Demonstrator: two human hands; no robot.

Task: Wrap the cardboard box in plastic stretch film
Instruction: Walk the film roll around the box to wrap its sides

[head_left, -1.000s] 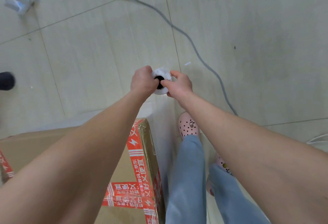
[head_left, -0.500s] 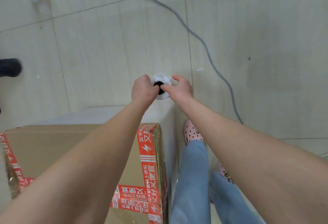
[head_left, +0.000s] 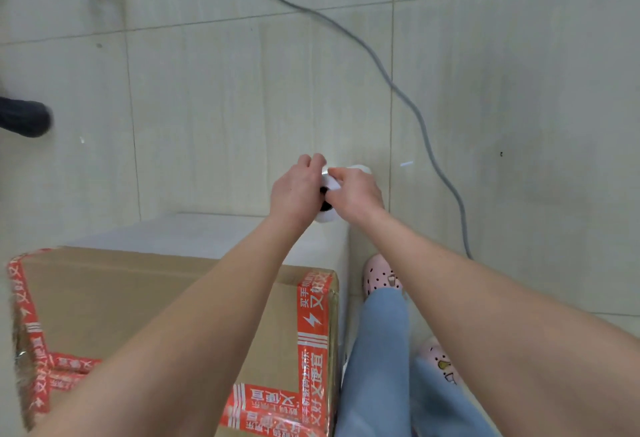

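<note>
Out at one o'clock from the box (head_left: pixel 138 298), my left hand (head_left: pixel 296 191) and right hand (head_left: pixel 356 194) grip the roll (head_left: pixel 327 218) by its ends, and an uneven pull could slacken the film (head_left: pixel 207 232) or tear it on the corner.

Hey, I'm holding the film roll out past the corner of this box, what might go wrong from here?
1. The grey cable lies on the floor close to your shoe; stepping round the box you might trip on it.
2. The film runs stretched to the box's top corner and might tear there.
3. Your left hand and right hand grip the film roll tightly; it may not unwind freely.
</note>
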